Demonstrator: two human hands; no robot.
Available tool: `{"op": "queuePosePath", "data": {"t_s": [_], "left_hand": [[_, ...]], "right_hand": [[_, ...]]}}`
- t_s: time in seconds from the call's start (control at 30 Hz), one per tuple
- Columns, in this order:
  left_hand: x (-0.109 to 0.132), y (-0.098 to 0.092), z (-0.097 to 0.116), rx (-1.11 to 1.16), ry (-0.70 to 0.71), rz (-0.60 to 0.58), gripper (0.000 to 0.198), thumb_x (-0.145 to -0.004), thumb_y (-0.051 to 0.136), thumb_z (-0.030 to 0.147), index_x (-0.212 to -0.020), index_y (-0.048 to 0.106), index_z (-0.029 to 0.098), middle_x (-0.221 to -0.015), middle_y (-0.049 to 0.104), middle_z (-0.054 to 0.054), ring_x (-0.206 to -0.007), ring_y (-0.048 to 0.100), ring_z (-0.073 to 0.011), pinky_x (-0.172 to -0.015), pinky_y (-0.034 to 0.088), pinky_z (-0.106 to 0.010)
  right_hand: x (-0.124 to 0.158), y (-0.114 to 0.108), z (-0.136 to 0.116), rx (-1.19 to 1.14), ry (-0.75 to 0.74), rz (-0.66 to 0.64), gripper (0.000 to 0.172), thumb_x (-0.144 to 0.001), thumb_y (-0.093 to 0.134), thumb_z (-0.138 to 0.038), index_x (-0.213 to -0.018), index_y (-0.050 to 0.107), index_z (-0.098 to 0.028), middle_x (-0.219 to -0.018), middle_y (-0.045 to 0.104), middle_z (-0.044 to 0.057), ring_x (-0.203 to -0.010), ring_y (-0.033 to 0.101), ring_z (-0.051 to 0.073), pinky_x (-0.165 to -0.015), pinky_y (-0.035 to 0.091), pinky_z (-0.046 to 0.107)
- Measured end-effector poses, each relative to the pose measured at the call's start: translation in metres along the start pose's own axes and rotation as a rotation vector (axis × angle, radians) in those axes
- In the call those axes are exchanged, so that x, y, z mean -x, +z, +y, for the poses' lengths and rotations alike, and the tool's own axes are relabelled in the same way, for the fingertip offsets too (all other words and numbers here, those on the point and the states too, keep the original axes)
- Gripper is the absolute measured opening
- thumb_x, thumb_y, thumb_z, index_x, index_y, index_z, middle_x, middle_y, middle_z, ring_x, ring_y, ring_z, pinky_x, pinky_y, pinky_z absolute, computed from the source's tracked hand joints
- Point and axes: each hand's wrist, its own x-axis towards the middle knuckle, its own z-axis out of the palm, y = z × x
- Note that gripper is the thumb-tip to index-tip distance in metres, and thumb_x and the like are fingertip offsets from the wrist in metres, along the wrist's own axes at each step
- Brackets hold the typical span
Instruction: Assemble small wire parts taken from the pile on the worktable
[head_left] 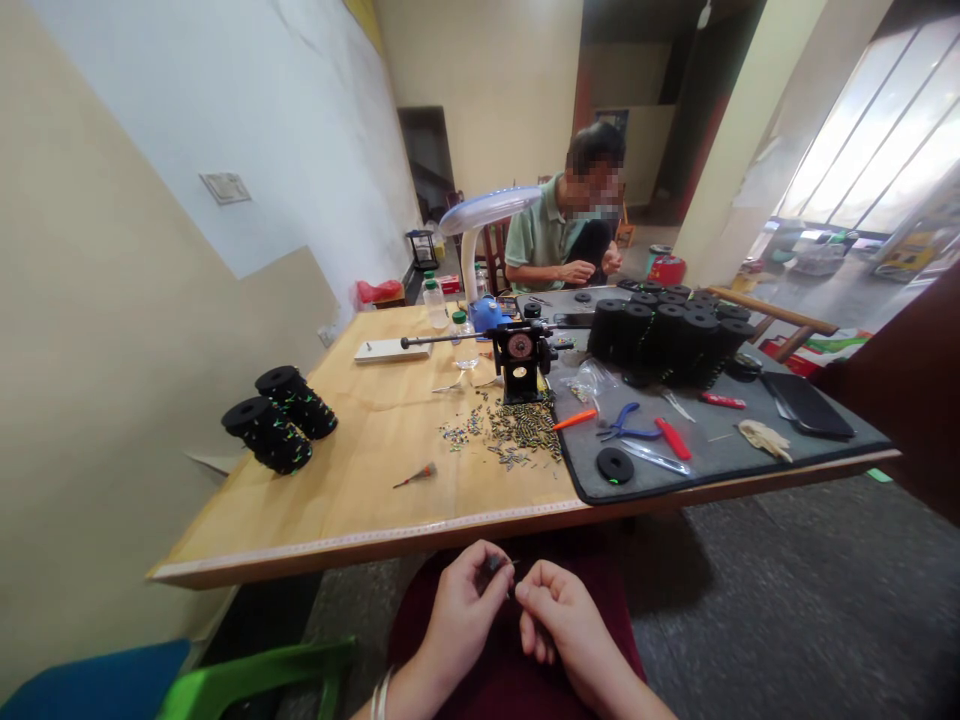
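Just below the table's front edge, over a dark red seat or cloth, my two hands come close together. My left hand (471, 600) is closed in a pinch; a small dark piece shows between its fingers, too small to name. Beside it my right hand (551, 610) has thumb and forefinger pressed together, and whatever they grip cannot be made out. On the table ahead lies a spread of small striped pieces (525, 432), at the foot of a black hand-cranked winder (519, 365). An orange-tipped, feather-like piece (415, 476) lies nearer to me.
Black spools (277, 435) stand at the left; many more black spools (660, 330) crowd the grey mat (720, 440). Blue pliers (630, 424), tweezers (656, 457) and a black disc (615, 465) lie there. A lamp (487, 210) rises behind the winder. Another person (544, 235) sits across.
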Motion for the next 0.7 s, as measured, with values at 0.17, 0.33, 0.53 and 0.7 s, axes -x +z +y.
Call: {"op": "queuePosePath", "data": {"t_s": [0.17,0.33,0.53,0.7], "left_hand": [[0.002,-0.002,0.005,-0.199,0.116,0.041,0.012,-0.082,0.057,0.028,-0.075,0.059,0.017,-0.07,0.06,-0.001,-0.066,0.056,-0.0156,-0.061,0.044,-0.024],[0.003,-0.003,0.007,-0.285,0.182,0.044,0.012,-0.084,0.054,0.027,-0.077,0.06,0.018,-0.072,0.061,-0.002,-0.067,0.058,-0.0163,-0.061,0.044,-0.025],[0.006,-0.005,0.007,-0.354,0.28,0.037,0.01,-0.085,0.052,0.023,-0.079,0.059,0.019,-0.074,0.062,-0.002,-0.07,0.058,-0.0168,-0.065,0.045,-0.026],[0.006,-0.006,0.012,-0.355,0.316,0.021,0.011,-0.084,0.053,0.02,-0.077,0.061,0.021,-0.073,0.061,-0.003,-0.069,0.058,-0.0172,-0.063,0.044,-0.025]], "right_hand": [[0.0,0.001,0.0,-0.016,0.023,0.011,0.036,-0.068,0.063,-0.05,-0.065,0.045,-0.019,-0.036,0.056,-0.005,-0.026,0.035,0.003,-0.029,0.017,0.014],[-0.001,0.0,0.0,-0.033,0.035,0.013,0.036,-0.068,0.064,-0.05,-0.066,0.045,-0.019,-0.036,0.057,-0.005,-0.026,0.035,0.003,-0.029,0.016,0.014],[-0.001,0.0,0.001,-0.056,0.03,0.011,0.037,-0.067,0.064,-0.05,-0.066,0.045,-0.019,-0.037,0.056,-0.005,-0.026,0.035,0.003,-0.029,0.018,0.014],[0.001,0.002,-0.001,-0.079,0.004,0.014,0.038,-0.069,0.065,-0.051,-0.067,0.045,-0.019,-0.037,0.055,-0.006,-0.027,0.035,0.003,-0.03,0.018,0.014]]}}
